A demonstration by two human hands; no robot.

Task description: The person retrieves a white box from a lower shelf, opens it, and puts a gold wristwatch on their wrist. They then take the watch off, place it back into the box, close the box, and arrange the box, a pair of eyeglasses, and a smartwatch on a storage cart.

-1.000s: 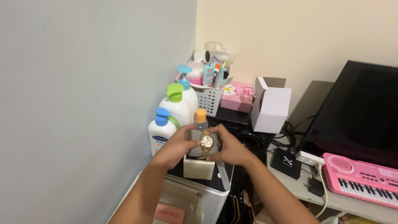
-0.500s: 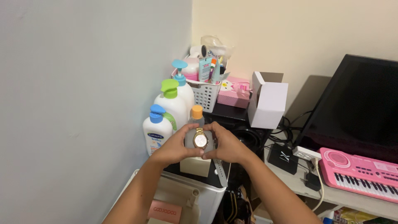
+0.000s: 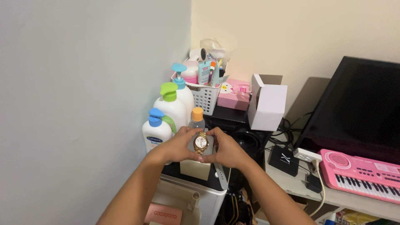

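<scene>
Two walls, one pale grey and one cream, meet in a corner behind a crowded black cabinet top (image 3: 227,113), and that is where we are working. Our left hand (image 3: 177,146) and right hand (image 3: 227,149) close from either side on a grey cushion that carries a gold wristwatch (image 3: 201,143); thumbs and fingertips pinch the cushion's edges, so both hands are gripping it. The watch sits directly between the hands, dial facing us, its band running up and down, so its long axis is upright. Neither hand is nearer than the other; they meet it symmetrically. Just below it, at the front edge of the cabinet top, stands a cream box (image 3: 195,169), and the cushion seems held right above its opening, though we cannot tell whether they touch.

Along the left edge stand three white pump bottles (image 3: 171,109) and a small bottle with an orange cap (image 3: 197,118). Toward the back corner sit a white basket (image 3: 206,95), a pink tissue box (image 3: 234,95) and an open white carton (image 3: 268,103). Well apart on the right are a dark screen (image 3: 358,108) and a pink toy keyboard (image 3: 360,174).
</scene>
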